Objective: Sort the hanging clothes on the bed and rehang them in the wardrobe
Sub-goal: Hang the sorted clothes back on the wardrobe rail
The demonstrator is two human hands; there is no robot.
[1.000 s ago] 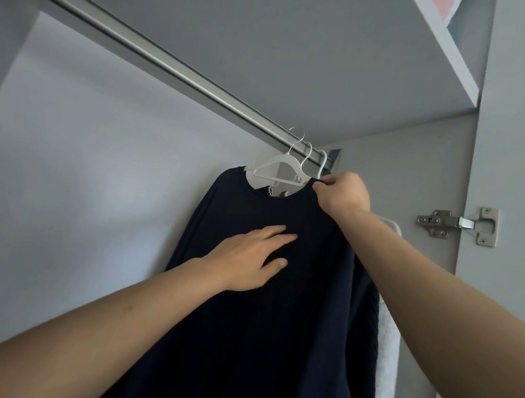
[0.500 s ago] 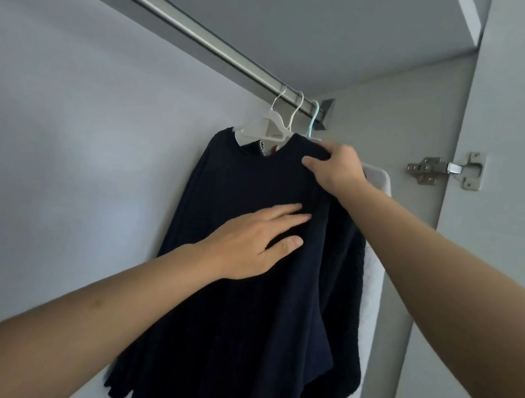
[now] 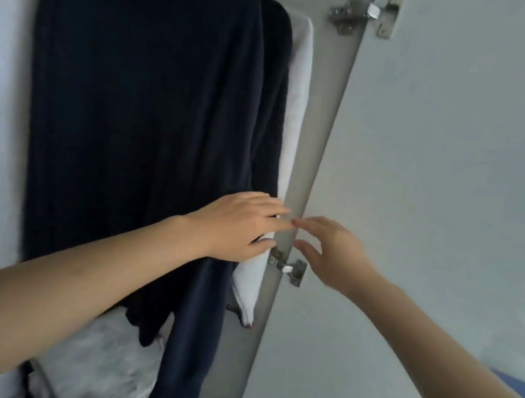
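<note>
1. Both hands have dropped from the neckline of the dark navy sweater point(image 3: 141, 116) to its lower part. A second ago the right hand pinched the garment near the hangers while the left lay flat on its chest. The camera has tilted down with them, so the rail and hangers are now out of frame.

2. The left hand point(image 3: 239, 225) now reaches across the sweater's right edge, fingers extended and slightly bent, resting against the fabric and the white garment point(image 3: 295, 105) hanging just beside it. It does not visibly grip anything.

3. The right hand point(image 3: 329, 253) hovers in front of the wardrobe's side panel point(image 3: 321, 140), fingers loose and spread, holding nothing. Its fingertips lie near those of the left hand.

4. The sweater hangs inside the wardrobe, with a second dark garment point(image 3: 273, 87) behind it and the white one at the far right. Judged from this, the piece is hung, and the hands appear to be smoothing or squaring it against its neighbours before the next item is fetched.

5. Hard to read: motion blur softens the whole frame. The hanger hooks are cut off at the top. A pale bundle point(image 3: 95, 359) at the wardrobe floor is too indistinct to identify. The bed is not in view, beyond a possible blue edge at far right.

6. The lower door hinge point(image 3: 290, 267) sits partly behind the right hand. The upper hinge point(image 3: 362, 16) is clear.
</note>
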